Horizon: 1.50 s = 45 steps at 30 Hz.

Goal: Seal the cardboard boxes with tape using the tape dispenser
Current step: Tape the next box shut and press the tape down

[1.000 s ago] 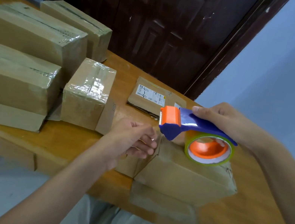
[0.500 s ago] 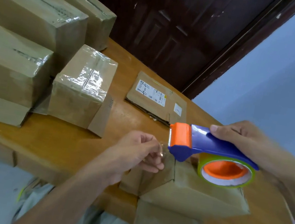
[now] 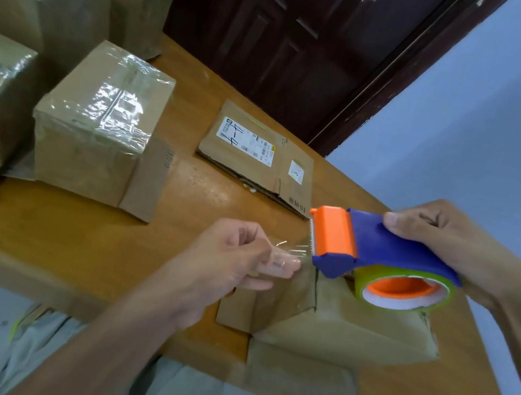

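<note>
A plain room used as a small parcel-packing spot.

A wooden worktop (image 3: 78, 235) stands against a dark panelled door (image 3: 281, 33) and a bare pale-blue wall (image 3: 509, 119). Taped cardboard boxes (image 3: 98, 120) are stacked along its left side, a flattened carton with a shipping label (image 3: 259, 155) lies near the door, and a blue and orange tape dispenser (image 3: 377, 256) is in use over another box (image 3: 351, 325).

Left hand (image 3: 233, 262) pinching tape (image 3: 291, 250), dispenser (image 3: 378, 249) gripped
</note>
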{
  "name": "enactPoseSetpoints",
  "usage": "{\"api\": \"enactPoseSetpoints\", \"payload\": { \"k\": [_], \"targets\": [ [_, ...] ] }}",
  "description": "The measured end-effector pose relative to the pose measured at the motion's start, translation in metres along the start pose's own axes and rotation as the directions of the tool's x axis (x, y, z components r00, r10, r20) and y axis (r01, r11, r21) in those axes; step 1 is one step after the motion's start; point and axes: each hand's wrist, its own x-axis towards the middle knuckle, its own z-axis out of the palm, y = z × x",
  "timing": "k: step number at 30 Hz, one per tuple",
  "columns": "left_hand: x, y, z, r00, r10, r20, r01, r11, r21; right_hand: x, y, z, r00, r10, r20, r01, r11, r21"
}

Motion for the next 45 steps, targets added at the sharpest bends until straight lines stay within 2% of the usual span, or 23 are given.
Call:
{"api": "enactPoseSetpoints", "payload": {
  "k": [3, 8, 11, 19, 24, 30, 37, 43, 45],
  "targets": [
    [0.0, 0.004, -0.002, 1.0, 0.021, -0.012, -0.022, 1.0, -0.01, -0.003, 0.01, -0.011, 1.0, 0.01, -0.028, -0.011, 1.0, -0.018],
    [0.0, 0.012, 0.007, 0.997, 0.035, 0.063, -0.034, 0.999, -0.006, -0.014, 0.026, -0.036, 0.994, 0.048, -0.1, -0.051, 0.998, -0.036],
    [0.007, 0.009, 0.019, 0.998, 0.002, 0.061, -0.002, 1.0, 0.008, -0.019, 0.032, -0.043, 0.995, 0.058, -0.083, -0.064, 0.995, -0.074],
    [0.011, -0.008, 0.032, 0.997, -0.034, 0.063, 0.029, 0.996, 0.078, -0.021, 0.053, -0.036, 0.997, 0.072, -0.011, -0.072, 0.997, -0.018],
    [0.015, -0.021, 0.038, 0.999, -0.014, 0.038, 0.01, 0.993, 0.116, -0.021, 0.062, -0.036, 0.995, 0.079, -0.059, -0.08, 0.997, -0.012],
    [0.018, -0.036, 0.038, 0.999, 0.023, 0.033, -0.028, 0.984, 0.177, -0.017, 0.059, -0.035, 0.998, 0.064, -0.003, -0.064, 0.995, -0.071],
    [0.019, -0.051, 0.041, 0.993, 0.104, 0.047, -0.109, 0.989, 0.096, -0.015, 0.061, -0.032, 0.998, 0.054, -0.017, -0.055, 0.998, -0.026],
    [0.028, -0.057, 0.047, 0.992, 0.123, 0.016, -0.124, 0.967, 0.224, -0.014, 0.064, -0.031, 0.999, 0.034, -0.037, -0.034, 0.999, -0.006],
    [0.029, -0.062, 0.049, 0.986, 0.169, -0.012, -0.153, 0.92, 0.36, -0.013, 0.066, -0.031, 0.999, 0.019, -0.039, -0.02, 1.0, -0.009]
  ]
}}
